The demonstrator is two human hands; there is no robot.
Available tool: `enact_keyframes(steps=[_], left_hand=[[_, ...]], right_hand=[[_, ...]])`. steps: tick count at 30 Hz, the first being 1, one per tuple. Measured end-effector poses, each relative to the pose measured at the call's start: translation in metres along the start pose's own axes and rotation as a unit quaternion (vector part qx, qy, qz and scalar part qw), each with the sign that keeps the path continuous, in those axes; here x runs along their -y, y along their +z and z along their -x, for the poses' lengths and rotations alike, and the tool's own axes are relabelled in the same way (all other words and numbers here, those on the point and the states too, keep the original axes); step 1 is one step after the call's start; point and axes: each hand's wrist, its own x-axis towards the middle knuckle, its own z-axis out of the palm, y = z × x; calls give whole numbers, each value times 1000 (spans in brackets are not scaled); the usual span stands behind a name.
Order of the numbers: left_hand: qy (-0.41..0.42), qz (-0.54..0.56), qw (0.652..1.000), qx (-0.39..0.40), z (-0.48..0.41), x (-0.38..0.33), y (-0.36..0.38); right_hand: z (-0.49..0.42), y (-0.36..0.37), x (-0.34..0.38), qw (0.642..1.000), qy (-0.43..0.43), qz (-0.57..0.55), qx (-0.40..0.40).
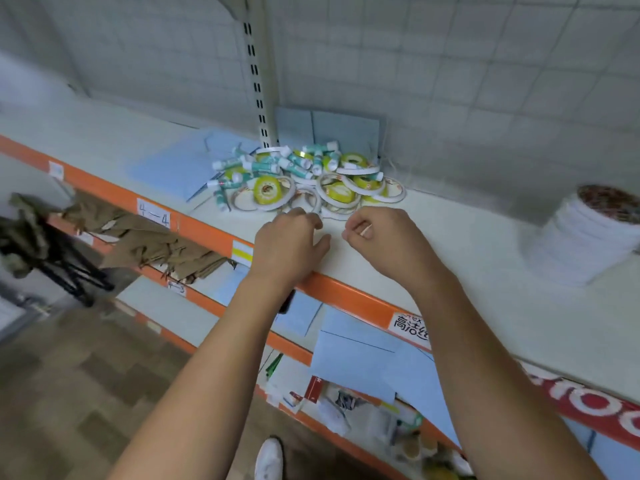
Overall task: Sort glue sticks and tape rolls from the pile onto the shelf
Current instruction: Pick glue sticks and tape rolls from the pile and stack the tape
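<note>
A mixed pile sits at the back of the white shelf [450, 237]: teal-and-white glue sticks [294, 164] lie on top, with thin white tape rolls [266, 192] with yellow-green centres below them. My left hand [289, 240] reaches to the pile's front edge. Its fingers are relaxed, the tips touch the nearest roll and the thumb is spread. Just to the right, my right hand [377, 233] hovers with its fingers curled. A white sliver and a tan strip of a thin tape roll [366, 231] show between them; the remainder of that roll is hidden.
A tall stack of white tape rolls [588, 237] stands on the shelf at the right. Blue sheets [180, 168] lie left of the pile, and grey boards [346, 129] lean on the tiled wall. The orange shelf edge [346, 289] runs under my wrists. Lower shelves hold paper and clutter.
</note>
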Motion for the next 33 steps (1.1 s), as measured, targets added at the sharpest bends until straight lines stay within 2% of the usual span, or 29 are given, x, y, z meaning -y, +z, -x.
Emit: enact_keyframes(steps=[7,13,25,33], left_hand=[[0,14,1000,-14,-31,89,-8],[17,42,999,1,-59,139,-4],[84,97,992,-12,-104,155,10],[171,46,982,61,-127,160,13]], right_hand=[[-58,59,57,999,-39,-9,-8],[-84,95,74,1000,-18,0,-21],[-105,98,79,997,2,59,-59],[-115,101,86,995,-6,79,-55]])
